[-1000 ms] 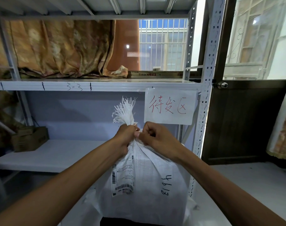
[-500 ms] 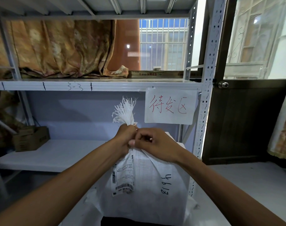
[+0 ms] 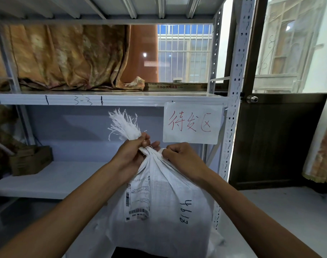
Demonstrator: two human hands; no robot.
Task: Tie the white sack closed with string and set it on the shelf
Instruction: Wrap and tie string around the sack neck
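A full white woven sack [image 3: 164, 202] stands upright in front of me, with a shipping label and black handwritten digits on its side. Its gathered neck ends in a frayed tuft [image 3: 123, 125] pointing up. My left hand [image 3: 131, 153] is closed around the neck just below the tuft. A thin white string [image 3: 147, 147] shows at the neck between my hands. To the right of the neck, my right hand [image 3: 181, 157] is closed with its fingertips pinched at the sack's shoulder; whether it holds the string I cannot tell.
A white metal shelf [image 3: 52, 179] lies behind the sack, with a brown cardboard box [image 3: 31, 161] at its left. A paper sign with red writing [image 3: 192, 123] hangs from the upper shelf board [image 3: 121, 99]. A perforated upright [image 3: 233, 108] and a dark door [image 3: 278, 142] stand to the right.
My right hand has moved off the neck to the right and my hands are now apart. The string at the neck has become visible.
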